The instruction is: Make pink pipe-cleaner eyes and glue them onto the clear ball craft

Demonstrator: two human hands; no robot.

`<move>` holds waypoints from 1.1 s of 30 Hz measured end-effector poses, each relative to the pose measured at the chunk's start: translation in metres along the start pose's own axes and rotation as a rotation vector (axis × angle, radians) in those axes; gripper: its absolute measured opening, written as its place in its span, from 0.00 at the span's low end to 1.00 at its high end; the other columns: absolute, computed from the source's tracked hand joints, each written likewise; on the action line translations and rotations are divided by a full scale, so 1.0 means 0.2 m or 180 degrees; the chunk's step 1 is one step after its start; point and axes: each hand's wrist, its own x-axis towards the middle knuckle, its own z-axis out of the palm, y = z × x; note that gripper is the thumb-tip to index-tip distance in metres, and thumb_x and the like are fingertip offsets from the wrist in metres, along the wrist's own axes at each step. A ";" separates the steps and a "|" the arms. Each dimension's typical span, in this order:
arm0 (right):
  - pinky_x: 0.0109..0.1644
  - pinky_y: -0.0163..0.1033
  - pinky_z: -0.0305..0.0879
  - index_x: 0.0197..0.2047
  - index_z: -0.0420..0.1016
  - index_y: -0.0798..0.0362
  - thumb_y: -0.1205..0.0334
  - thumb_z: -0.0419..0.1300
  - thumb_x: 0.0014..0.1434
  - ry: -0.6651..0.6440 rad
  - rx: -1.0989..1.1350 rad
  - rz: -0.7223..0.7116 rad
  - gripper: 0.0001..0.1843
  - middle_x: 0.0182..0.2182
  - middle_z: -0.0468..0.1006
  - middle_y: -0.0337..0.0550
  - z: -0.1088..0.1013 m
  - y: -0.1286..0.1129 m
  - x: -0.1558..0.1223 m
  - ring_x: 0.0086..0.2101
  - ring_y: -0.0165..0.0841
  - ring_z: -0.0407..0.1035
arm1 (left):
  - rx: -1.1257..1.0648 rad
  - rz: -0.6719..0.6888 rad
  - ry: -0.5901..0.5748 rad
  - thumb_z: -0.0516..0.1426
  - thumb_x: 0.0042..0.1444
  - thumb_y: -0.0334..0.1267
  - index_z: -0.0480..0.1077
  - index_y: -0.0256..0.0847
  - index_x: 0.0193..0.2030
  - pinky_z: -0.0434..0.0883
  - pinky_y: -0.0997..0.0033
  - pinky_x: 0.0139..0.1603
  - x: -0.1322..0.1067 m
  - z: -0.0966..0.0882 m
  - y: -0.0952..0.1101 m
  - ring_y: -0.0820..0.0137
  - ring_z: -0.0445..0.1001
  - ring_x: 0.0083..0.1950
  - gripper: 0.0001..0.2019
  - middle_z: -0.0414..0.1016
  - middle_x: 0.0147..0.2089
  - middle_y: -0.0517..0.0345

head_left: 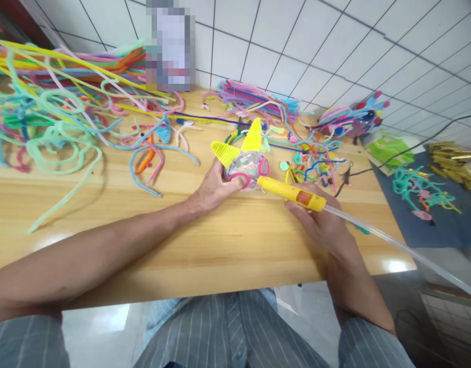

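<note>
My left hand (214, 189) grips a small clear, shiny ball-like craft piece (246, 164) over the wooden table. Two yellow ear-shaped pieces (252, 137) stick up from it, and pink loops (263, 166) sit on its front. My right hand (323, 220) is wrapped round a yellow hot glue gun (291, 192), with a long clear glue stick (396, 243) coming out of its back end. The gun's nozzle points left at the craft piece, close to the lower pink loop; whether it touches cannot be made out.
Loose pipe cleaners (62, 133) lie heaped on the left. A bundle of pipe cleaners (254, 97) rests by the tiled wall, and colourful scraps (315, 158) are scattered right of centre. A black cord (415, 143) crosses the right side, near a green packet (388, 148).
</note>
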 end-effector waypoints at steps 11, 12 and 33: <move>0.51 0.53 0.84 0.50 0.82 0.42 0.53 0.64 0.75 0.0022 0.0169 0.0154 0.06 0.45 0.89 0.44 -0.01 0.01 0.00 0.44 0.45 0.85 | -0.0017 0.0017 0.0103 0.72 0.52 0.53 0.71 0.43 0.58 0.76 0.49 0.69 0.02 -0.01 0.00 0.50 0.79 0.64 0.31 0.82 0.57 0.49; 0.50 0.53 0.84 0.49 0.83 0.42 0.52 0.65 0.75 0.0047 0.0198 0.0240 0.06 0.44 0.89 0.43 -0.02 0.01 -0.01 0.43 0.45 0.85 | -0.0031 0.0038 0.0103 0.72 0.52 0.54 0.72 0.44 0.58 0.76 0.49 0.69 0.02 -0.01 0.01 0.50 0.79 0.64 0.31 0.82 0.58 0.48; 0.45 0.53 0.79 0.30 0.70 0.44 0.39 0.66 0.65 0.1973 -0.0522 0.3114 0.21 0.23 0.70 0.37 -0.68 1.03 -0.71 0.36 0.45 0.78 | 0.0531 0.0050 -0.0067 0.76 0.53 0.54 0.77 0.54 0.60 0.75 0.40 0.74 0.02 -0.05 0.04 0.43 0.83 0.65 0.30 0.88 0.49 0.56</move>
